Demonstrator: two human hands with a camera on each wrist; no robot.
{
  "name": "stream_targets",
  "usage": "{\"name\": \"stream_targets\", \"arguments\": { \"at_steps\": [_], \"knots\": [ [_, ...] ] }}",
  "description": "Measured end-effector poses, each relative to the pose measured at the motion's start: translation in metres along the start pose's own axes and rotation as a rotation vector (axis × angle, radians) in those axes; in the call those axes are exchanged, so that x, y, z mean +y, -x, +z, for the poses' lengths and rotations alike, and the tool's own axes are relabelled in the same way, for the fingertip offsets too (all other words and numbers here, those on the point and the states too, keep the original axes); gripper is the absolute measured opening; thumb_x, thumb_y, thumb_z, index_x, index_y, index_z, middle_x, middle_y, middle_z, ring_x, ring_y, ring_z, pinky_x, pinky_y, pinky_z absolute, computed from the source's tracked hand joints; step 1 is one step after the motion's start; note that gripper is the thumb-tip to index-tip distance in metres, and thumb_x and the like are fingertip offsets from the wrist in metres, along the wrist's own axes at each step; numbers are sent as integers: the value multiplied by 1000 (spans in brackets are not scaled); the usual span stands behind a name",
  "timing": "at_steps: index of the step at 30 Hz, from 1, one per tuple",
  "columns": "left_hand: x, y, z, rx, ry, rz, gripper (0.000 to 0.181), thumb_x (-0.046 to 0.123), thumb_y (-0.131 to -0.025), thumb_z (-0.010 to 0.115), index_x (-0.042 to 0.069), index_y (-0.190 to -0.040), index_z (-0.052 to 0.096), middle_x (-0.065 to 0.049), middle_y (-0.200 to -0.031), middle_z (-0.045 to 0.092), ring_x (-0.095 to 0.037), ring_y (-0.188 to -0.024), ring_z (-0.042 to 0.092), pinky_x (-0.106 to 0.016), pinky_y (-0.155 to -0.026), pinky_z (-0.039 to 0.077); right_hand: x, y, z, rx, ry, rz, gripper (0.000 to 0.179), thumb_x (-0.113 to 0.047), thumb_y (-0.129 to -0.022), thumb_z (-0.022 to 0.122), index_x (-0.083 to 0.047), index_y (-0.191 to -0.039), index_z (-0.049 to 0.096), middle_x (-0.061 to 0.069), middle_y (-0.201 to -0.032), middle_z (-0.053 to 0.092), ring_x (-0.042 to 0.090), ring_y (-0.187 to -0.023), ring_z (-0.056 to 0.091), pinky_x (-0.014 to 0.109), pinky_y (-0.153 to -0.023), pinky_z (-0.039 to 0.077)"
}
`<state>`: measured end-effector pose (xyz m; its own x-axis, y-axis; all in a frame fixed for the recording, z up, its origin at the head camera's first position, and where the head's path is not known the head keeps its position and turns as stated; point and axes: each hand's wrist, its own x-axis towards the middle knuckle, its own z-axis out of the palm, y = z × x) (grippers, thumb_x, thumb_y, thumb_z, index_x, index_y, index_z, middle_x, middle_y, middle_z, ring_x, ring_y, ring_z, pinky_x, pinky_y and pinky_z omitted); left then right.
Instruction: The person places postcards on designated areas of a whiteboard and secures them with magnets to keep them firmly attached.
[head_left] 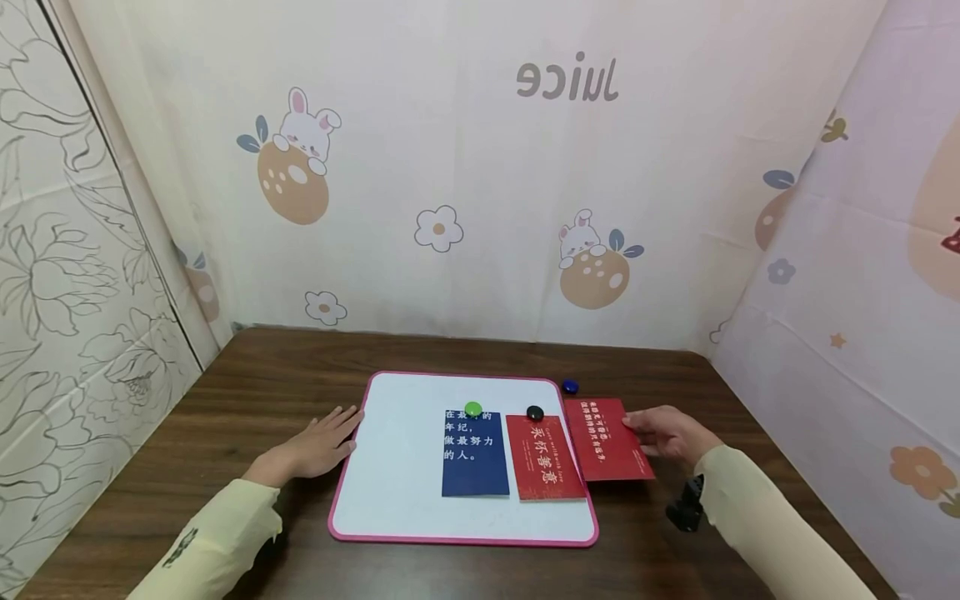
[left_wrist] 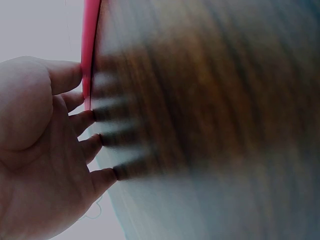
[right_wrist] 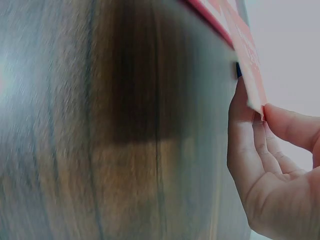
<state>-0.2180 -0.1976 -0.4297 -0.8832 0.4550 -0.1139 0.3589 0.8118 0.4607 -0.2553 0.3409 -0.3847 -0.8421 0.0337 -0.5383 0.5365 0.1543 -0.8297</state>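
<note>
A red card (head_left: 609, 442) with white writing is pinched by its right edge between the thumb and fingers of my right hand (head_left: 670, 435). In the right wrist view the same card (right_wrist: 246, 60) is raised off the table. Its left edge lies at the right rim of a pink-framed whiteboard (head_left: 397, 467). My left hand (head_left: 318, 443) lies flat with fingers spread, fingertips at the board's left rim. On the board are a dark blue card (head_left: 476, 467) under a green magnet (head_left: 472, 409) and another red card (head_left: 543, 467) under a black magnet (head_left: 535, 413).
A blue magnet (head_left: 571, 387) sits on the brown wooden table (head_left: 300, 358) just beyond the board's upper right corner. Printed cloth (head_left: 465, 167) hangs behind the table and along its right side. A flower-patterned panel (head_left: 67, 250) stands at the left.
</note>
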Motion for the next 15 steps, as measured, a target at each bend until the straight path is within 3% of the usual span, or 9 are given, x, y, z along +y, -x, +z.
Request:
{"name": "stream_targets", "arguments": {
  "at_steps": [15],
  "knots": [
    [-1,-1,0,-5,4,-3,53,19,-101,45,-4,-146,30,-30,-150,24,-50,-137,14,-68,-104,10,-8,-7,32,-24,-89,-12,53,-12,-96,57,9,-140,35,13,-95,62,25,-82,62,41,-80,54]
  ]
}}
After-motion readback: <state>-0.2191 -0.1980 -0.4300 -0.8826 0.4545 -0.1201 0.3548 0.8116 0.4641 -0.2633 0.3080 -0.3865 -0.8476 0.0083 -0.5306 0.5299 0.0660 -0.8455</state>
